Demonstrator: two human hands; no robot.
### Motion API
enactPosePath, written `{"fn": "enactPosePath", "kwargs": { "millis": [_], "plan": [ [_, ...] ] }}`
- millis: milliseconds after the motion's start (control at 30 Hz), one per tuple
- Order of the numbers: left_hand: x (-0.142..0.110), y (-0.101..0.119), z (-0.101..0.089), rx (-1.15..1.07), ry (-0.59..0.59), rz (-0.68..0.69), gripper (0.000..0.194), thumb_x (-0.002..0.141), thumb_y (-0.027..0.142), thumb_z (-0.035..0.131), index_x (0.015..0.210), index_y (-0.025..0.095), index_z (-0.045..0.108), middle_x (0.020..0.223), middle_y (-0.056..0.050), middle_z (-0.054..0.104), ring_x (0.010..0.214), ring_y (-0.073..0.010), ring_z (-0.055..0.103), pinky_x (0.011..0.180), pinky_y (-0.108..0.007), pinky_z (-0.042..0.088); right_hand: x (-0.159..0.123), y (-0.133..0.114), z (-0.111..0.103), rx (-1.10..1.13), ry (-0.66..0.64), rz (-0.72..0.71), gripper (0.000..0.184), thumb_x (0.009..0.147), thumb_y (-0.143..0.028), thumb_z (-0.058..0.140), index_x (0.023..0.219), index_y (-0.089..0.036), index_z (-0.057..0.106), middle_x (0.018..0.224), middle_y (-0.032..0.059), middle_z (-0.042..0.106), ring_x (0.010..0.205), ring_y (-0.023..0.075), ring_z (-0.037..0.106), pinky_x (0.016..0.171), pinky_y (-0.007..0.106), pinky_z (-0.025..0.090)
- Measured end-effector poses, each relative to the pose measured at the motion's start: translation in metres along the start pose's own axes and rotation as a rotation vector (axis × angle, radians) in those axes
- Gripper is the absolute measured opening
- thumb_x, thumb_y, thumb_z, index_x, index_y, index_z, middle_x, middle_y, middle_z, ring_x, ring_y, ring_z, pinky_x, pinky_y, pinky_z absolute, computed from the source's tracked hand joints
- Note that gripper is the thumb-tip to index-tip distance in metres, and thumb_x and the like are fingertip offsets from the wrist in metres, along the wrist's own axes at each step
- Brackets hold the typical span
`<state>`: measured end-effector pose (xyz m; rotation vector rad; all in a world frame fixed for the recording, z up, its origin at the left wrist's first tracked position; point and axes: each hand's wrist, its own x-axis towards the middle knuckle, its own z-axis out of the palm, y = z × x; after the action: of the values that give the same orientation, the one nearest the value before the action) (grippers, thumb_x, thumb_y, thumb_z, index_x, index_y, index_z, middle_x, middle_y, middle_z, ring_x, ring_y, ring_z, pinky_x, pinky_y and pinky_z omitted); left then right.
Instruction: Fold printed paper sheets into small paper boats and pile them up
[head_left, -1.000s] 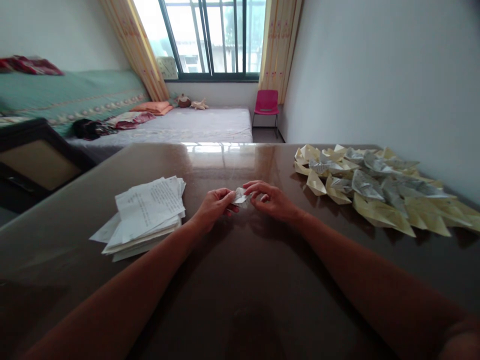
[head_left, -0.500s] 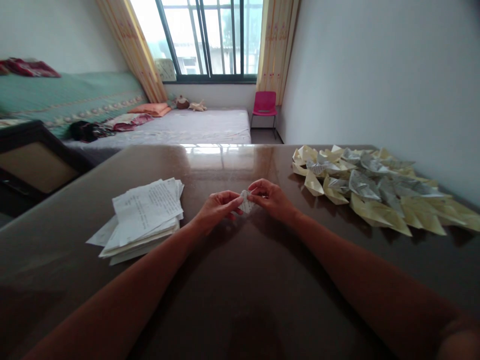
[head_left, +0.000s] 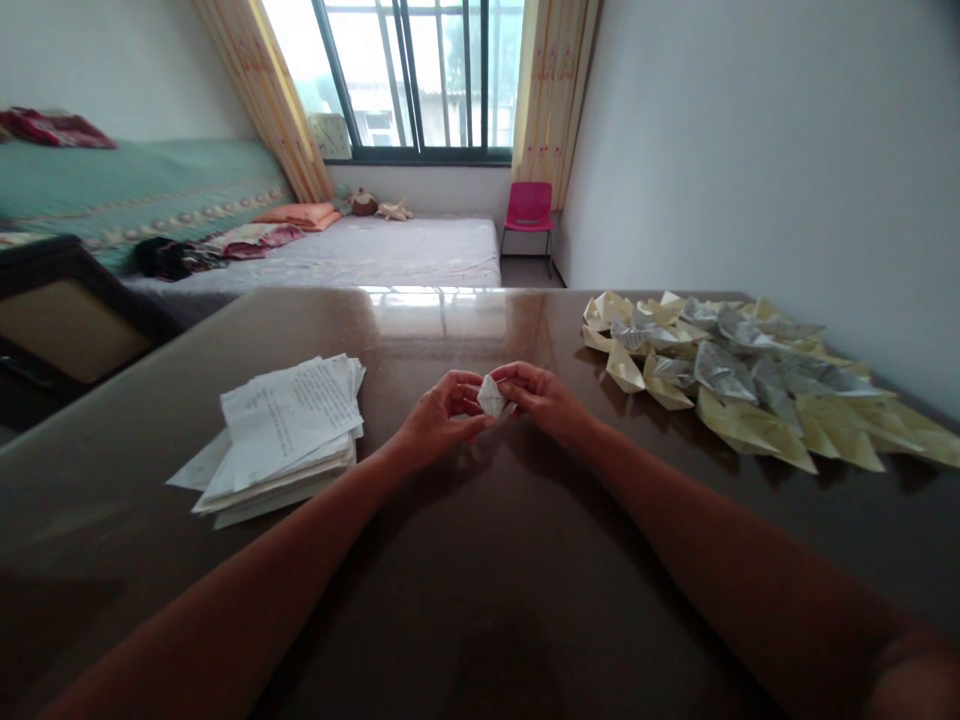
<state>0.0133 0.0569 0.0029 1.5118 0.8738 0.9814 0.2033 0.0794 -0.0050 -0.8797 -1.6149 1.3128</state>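
Observation:
A small, diamond-shaped piece of folded paper [head_left: 491, 397] with print on it is held up over the brown table. My right hand [head_left: 541, 398] pinches its right side between thumb and fingers. From the other side, my left hand [head_left: 444, 415] curls around it, fingers at the left edge and thumb near the bottom point. The far side of the fold is hidden. To the left lies a stack of printed paper sheets [head_left: 289, 415]. Folded paper boats [head_left: 724, 370], cream and grey-printed, stand in rows at the right.
The glossy brown table [head_left: 480, 560] reflects the window. A dark chair [head_left: 75, 310] stands at its left edge. Beyond the table are a bed [head_left: 420, 250] and a pink chair [head_left: 529, 207]. A white wall [head_left: 750, 150] runs along the right.
My left thumb has come off the paper's face and moved down, with the fingers more spread. The folded paper now shows more of its front. My right hand keeps its pinch.

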Motion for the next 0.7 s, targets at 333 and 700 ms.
{"fn": "enactPosePath", "kwargs": {
  "millis": [333, 700],
  "plan": [
    [0.000, -0.005, 0.000, 0.171, 0.079, 0.146, 0.054, 0.070, 0.027, 0.073, 0.117, 0.022, 0.048, 0.090, 0.000, 0.059, 0.075, -0.0111, 0.060, 0.060, -0.021, 0.051, -0.003, 0.000, 0.009, -0.011, -0.147, -0.126, 0.052, 0.082, -0.029, 0.062, 0.131, -0.025, 0.045, 0.111, 0.0054, 0.064, 0.083, 0.0139, 0.064, 0.065, 0.024, 0.050],
    [-0.002, -0.003, 0.003, 0.285, 0.189, 0.107, 0.049, 0.076, 0.026, 0.063, 0.121, 0.024, 0.046, 0.076, 0.006, 0.050, 0.059, -0.0080, 0.054, 0.052, -0.019, 0.047, -0.010, -0.005, 0.009, -0.538, 0.092, -0.368, 0.008, 0.083, -0.029, 0.059, 0.081, -0.022, 0.057, 0.122, 0.0065, 0.062, 0.075, 0.0141, 0.062, 0.056, 0.025, 0.047]
  ]
}}
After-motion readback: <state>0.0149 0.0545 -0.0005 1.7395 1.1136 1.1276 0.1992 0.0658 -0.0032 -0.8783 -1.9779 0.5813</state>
